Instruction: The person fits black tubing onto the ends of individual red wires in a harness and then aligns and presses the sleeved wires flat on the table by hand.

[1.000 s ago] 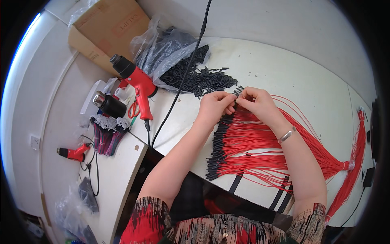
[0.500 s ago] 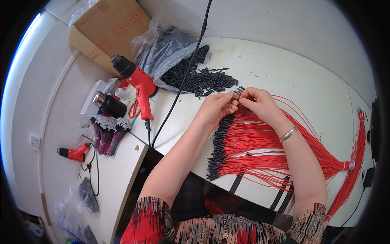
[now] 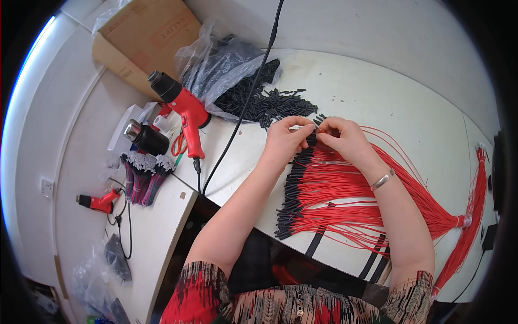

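Observation:
My left hand (image 3: 290, 135) and my right hand (image 3: 341, 136) meet fingertip to fingertip above the far end of a fan of red wires (image 3: 345, 183). Thumb and forefinger of the left are pinched; whatever sits between them is too small to make out. The right pinches what looks like the end of one red wire. Black tube pieces (image 3: 291, 189) cover the left ends of the wires in a long row. Just beyond the fingertips are a few loose black tubes (image 3: 320, 118). Toward the right the wires gather into a tied bundle (image 3: 458, 220).
Loose black tubes (image 3: 275, 105) spill from a clear plastic bag (image 3: 197, 59). A red heat gun (image 3: 189, 116) stands left of them, its cable hanging nearby. Further left are red-handled scissors (image 3: 179, 144) and bundled wires (image 3: 141, 181). Another red wire bundle (image 3: 469, 216) lies far right.
My left hand has turned and its fingers have closed from a looser, spread grip into a pinch against the right fingertips. The right hand has barely moved.

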